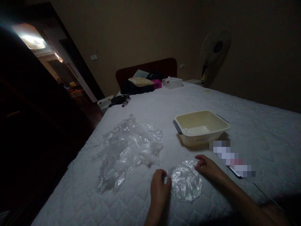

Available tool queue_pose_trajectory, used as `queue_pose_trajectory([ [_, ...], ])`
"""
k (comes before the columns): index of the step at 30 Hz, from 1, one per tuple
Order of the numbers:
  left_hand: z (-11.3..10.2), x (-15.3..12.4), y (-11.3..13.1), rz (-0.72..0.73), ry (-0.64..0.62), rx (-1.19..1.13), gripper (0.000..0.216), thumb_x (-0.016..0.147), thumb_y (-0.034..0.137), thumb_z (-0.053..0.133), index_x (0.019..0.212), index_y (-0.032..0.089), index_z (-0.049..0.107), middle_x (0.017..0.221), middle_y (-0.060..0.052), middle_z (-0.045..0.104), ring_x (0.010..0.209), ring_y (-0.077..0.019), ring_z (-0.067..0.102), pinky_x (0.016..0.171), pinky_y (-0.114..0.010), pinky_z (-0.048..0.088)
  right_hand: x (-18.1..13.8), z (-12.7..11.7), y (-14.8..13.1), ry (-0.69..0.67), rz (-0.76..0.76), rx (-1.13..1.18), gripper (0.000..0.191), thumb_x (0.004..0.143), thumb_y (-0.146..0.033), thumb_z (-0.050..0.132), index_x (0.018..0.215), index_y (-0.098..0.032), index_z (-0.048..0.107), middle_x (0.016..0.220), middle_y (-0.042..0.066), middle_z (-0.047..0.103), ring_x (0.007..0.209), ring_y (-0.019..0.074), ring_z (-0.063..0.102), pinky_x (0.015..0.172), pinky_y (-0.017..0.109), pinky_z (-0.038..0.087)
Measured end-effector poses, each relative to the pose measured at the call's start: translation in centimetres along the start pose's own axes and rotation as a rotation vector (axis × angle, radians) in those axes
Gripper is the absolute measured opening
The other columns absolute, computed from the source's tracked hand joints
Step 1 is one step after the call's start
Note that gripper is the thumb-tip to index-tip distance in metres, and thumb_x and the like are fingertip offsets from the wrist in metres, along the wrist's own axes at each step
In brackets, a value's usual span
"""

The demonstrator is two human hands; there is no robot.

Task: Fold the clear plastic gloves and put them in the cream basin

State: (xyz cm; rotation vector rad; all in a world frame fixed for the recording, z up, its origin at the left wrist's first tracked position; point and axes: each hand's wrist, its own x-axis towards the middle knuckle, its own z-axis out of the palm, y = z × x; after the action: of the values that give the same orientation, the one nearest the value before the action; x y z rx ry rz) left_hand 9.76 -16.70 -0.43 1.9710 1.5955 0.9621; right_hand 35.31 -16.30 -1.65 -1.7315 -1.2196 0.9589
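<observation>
Bed (155, 106): pale quilted cover; dark red headboard (145, 68) at the far edge. Directly on the cover, far edge: pile of dark cloth (134, 89), with white box (172, 83) to its right. Far left corner: black item (118, 100), form unclear. Far right corner region: small yellow object (207, 90). Left half: large crumpled clear plastic film (131, 146), spread loosely. Right of centre: cream basin (192, 139), upright. Toward near edge: smaller clear plastic piece (187, 182). Right of this: pixelated flat item (231, 158), unreadable.

The head-worn camera faces forward and down over the near white quilted bedspread (162, 103), toward the distant dark-red rounded headboard (166, 67).
</observation>
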Motion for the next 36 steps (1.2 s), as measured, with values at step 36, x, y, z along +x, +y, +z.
queue_pose_trajectory([
  [36,0.4,2.2,-1.1,-0.377,-0.139,-0.624,0.032,0.056,0.027,0.07,0.083,0.013,0.06,0.064,0.002,0.054,0.05,-0.0068,0.043,0.046,-0.018,0.031,-0.1,0.0,-0.4,-0.123,0.074,0.247,0.035,0.059,-0.042,0.067,0.077,-0.02,0.048,0.058,-0.008,0.048,0.043,0.007,0.041,0.04,0.02,0.031],
])
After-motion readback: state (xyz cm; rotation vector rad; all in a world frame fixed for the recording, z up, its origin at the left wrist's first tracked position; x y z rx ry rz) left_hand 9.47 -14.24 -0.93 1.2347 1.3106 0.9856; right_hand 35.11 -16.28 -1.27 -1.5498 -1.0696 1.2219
